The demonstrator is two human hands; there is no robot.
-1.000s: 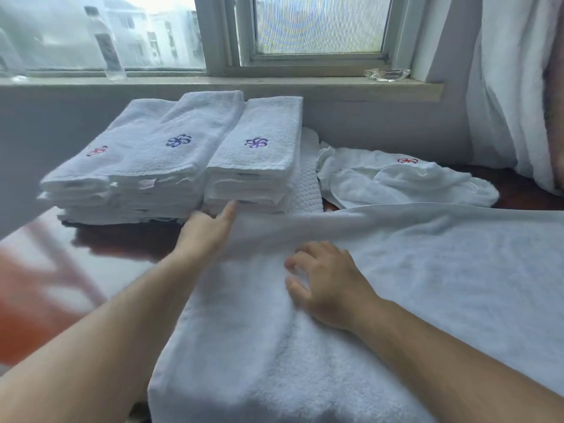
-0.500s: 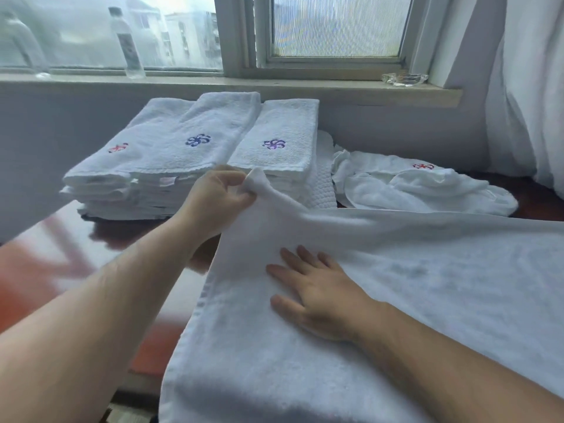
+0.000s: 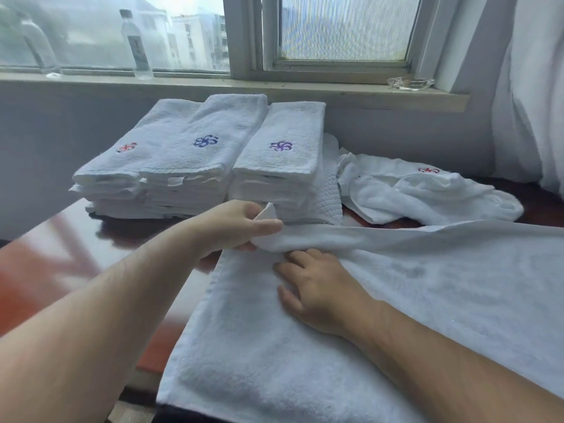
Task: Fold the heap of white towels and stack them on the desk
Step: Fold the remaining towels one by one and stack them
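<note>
Two hands are working on one big white towel (image 3: 305, 370) on the desk (image 3: 76, 239). The left hand (image 3: 235, 222) is pinching a raised towel corner. The right hand (image 3: 317, 288) is pressing flat, fingers spread, just beside it. The towel's long side is stretching rightward from both hands. Folded towels (image 3: 195, 154) are sitting stacked behind the left hand.

Fluffy white terry-cloth towel (image 3: 305, 361) on a glossy reddish-brown wooden desk (image 3: 76, 239).
</note>
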